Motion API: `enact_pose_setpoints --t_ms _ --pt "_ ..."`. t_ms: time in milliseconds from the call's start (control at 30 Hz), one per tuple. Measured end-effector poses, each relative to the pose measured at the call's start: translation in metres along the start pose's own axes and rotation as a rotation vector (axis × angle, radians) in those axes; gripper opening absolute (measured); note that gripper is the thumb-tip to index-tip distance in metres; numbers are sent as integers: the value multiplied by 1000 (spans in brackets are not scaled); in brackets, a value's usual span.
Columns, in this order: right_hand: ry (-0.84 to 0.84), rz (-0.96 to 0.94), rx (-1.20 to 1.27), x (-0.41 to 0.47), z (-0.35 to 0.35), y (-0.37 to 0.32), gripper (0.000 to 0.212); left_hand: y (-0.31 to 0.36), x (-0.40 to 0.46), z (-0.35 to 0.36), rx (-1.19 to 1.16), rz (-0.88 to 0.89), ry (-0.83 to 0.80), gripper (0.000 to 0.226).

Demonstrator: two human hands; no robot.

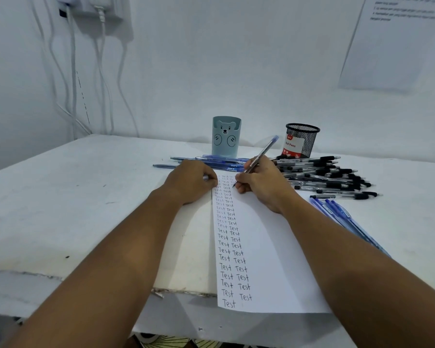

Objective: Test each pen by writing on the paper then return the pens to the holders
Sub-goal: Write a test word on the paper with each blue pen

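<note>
A white sheet of paper [264, 237] lies on the table, filled with two columns of the handwritten word "Test". My right hand [261, 183] grips a blue pen [261, 154], tip touching the paper near its top edge. My left hand [190, 180] rests as a fist on the paper's top left corner, and something small and silvery shows at its fingers. A pale blue bear holder [226, 136] and a black mesh holder [301, 140] stand behind the paper. Blue pens [206, 163] lie behind my left hand, black pens [329, 175] in a pile at right.
More blue pens [347, 219] lie beside my right forearm. The paper hangs over the table's chipped front edge [183, 291]. The wall stands close behind the holders, with white cables [70, 91] hanging at left and a printed sheet [392, 41] at upper right.
</note>
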State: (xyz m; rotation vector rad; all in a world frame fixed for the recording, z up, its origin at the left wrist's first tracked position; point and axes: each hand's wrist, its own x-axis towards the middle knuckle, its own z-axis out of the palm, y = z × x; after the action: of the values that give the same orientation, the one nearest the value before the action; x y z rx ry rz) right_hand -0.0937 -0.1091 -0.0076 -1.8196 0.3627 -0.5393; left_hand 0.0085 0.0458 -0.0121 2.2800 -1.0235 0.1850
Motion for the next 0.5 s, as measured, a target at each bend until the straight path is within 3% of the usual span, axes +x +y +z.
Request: enact_pose_setpoints --t_ms 333,500 --pt "-17 31 72 0 -3 -2 25 -1 1 0 16 10 -1 13" --pt "5 -3 -34 -2 0 -1 23 -1 0 -1 11 10 6 13"
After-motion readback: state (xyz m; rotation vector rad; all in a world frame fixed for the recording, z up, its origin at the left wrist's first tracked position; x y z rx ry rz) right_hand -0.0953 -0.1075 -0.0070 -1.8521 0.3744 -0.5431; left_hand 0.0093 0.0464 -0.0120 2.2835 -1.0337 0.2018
